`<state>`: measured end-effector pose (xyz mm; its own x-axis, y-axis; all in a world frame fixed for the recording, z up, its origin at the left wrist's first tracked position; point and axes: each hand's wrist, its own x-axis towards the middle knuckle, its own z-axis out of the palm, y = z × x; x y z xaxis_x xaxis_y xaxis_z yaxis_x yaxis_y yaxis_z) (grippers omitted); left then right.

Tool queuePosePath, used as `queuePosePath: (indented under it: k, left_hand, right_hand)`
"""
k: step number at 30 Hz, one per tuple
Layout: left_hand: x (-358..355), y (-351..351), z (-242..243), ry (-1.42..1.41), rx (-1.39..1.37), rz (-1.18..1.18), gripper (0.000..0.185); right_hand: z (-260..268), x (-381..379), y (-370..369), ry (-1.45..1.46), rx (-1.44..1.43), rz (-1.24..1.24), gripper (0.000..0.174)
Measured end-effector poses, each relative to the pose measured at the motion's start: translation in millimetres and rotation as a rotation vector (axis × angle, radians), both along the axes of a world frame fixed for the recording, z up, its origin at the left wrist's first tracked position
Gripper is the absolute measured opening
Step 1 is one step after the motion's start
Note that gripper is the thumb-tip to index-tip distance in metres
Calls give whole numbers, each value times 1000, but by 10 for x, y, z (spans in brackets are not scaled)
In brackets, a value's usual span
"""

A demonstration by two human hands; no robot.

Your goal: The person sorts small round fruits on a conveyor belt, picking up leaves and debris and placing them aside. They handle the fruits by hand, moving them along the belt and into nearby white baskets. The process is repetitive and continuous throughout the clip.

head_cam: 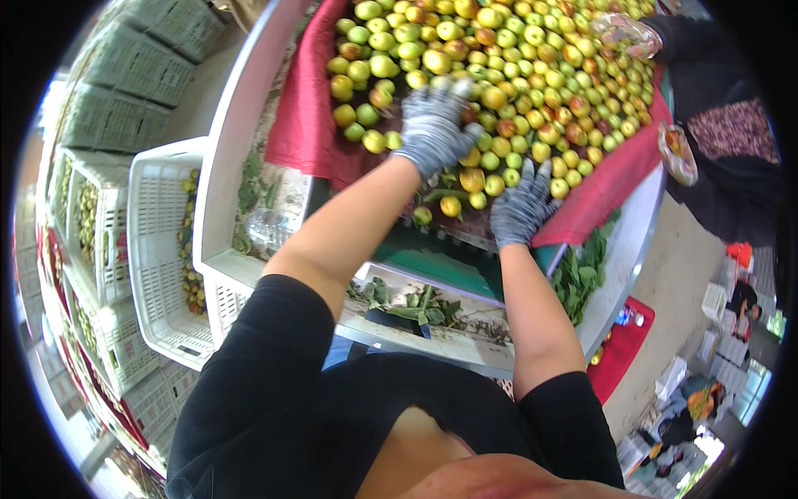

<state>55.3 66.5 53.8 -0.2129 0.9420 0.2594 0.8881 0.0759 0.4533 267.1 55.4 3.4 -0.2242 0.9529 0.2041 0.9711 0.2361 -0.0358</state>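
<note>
Green-yellow jujubes (492,96), some with brown patches, lie in a thick layer on a sorting table. My left hand (436,128), in a grey knitted glove, lies palm down among them with its fingers spread. Further right and nearer my body, my right hand (523,209) in a matching glove rests at the edge of the fruit, fingers apart. It is close to the red cloth (580,206) that lines the right side. Neither hand visibly grips a fruit, though the palms are hidden. A few loose jujubes (450,206) lie between the hands.
Leaves (430,309) lie in the trough in front of me, and more leaves (583,274) fill the right channel. A white crate (165,249) with fruit stands at left, beside stacked crates (118,243). At upper right, a co-worker's plastic-covered hand (626,36) touches the fruit.
</note>
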Motion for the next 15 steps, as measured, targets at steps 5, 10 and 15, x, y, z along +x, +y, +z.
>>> queuePosePath:
  k: [5,10,15]
  left_hand:
    - [-3,-383,153,145,113,-113,82]
    - [-607,-513,-57,4,32,421,80]
    - [-200,-220,-101,-112,35,-22,70]
  right_hand:
    - [-11,-25,-6,-15,33,-27,66]
    - [-4,-15,-4,-31,-44,-52,75]
    - [19,7,-10,5,-29,-14,87]
